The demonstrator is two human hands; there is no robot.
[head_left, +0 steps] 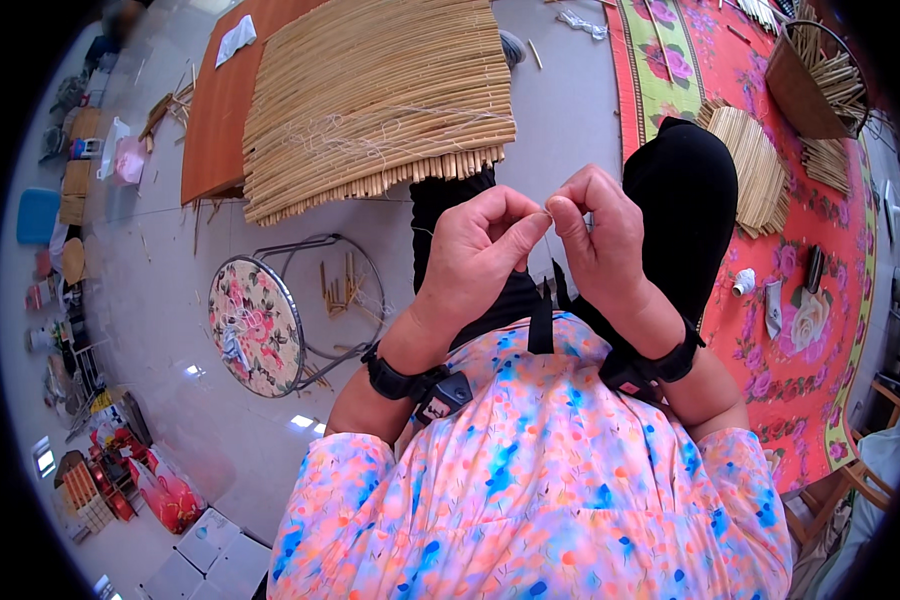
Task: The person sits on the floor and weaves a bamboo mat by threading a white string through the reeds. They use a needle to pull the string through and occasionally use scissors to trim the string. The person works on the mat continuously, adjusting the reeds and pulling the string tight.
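Note:
My left hand [485, 250] and my right hand [605, 235] meet tip to tip above my lap, each with thumb and index finger pinched. A tiny pale bit of thread [548, 211] shows between the fingertips; most of it is too fine to make out. Just beyond my left hand lies a mat of thin bamboo-like sticks [380, 90], bound in rows. Loose white thread [345, 140] is tangled over the mat's near part. Both hands are apart from the mat.
The mat rests on a reddish-brown wooden table [215, 130]. A round flower-patterned folding stool [255, 325] stands at left, near loose sticks. At right, a red floral cloth [760, 400] bears a thread spool [744, 281], a bundle of sticks [750, 165] and a stick-filled container [810, 85].

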